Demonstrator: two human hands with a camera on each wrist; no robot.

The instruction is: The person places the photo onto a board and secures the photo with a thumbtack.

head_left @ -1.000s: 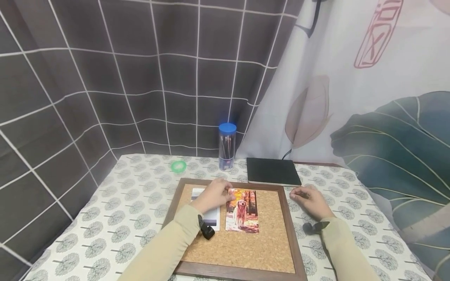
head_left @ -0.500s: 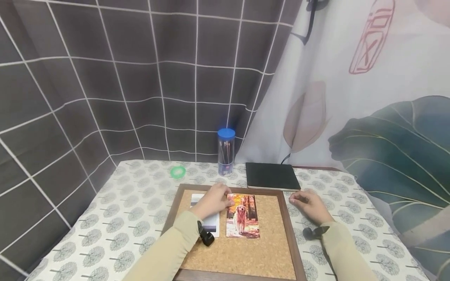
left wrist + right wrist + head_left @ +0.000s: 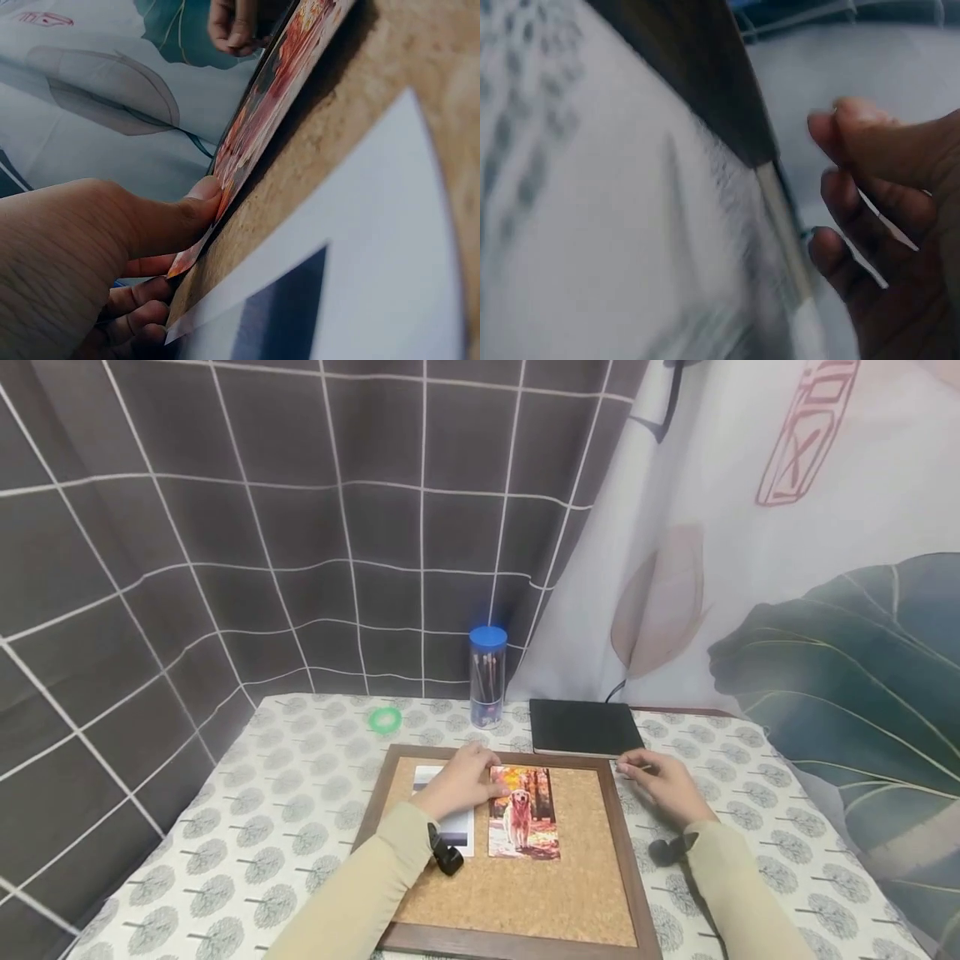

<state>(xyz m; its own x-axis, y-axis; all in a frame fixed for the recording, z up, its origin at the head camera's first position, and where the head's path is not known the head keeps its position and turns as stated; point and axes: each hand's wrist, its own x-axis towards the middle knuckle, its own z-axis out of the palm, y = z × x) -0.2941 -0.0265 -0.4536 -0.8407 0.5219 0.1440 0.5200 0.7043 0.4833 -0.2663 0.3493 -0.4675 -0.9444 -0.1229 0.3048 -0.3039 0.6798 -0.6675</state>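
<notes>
My left hand (image 3: 463, 781) pinches the upper left corner of a glossy photo (image 3: 521, 827) of a golden dog among autumn trees, thumb on its face. In the left wrist view this photo (image 3: 277, 82) stands slightly off the cork, with a dark gap under its near edge. The cork board (image 3: 517, 897) has a brown wooden frame. On it, partly covered by my left hand, lies a second photo (image 3: 465, 839) with a white border and grey bands. My right hand (image 3: 667, 785) hovers by the frame's upper right corner, fingers loosely curled, thumb near index fingertip, nothing visible between them.
Behind the board are a green ring-shaped item (image 3: 385, 720), a clear tube (image 3: 487, 681) of pencils with a blue lid, and a flat black pad (image 3: 585, 727). A tree-patterned cloth (image 3: 288, 827) covers the table. Curtains (image 3: 352, 527) hang behind it.
Both hands and the photos keep nearly the same places on and beside the board. The head view dips and returns slightly.
</notes>
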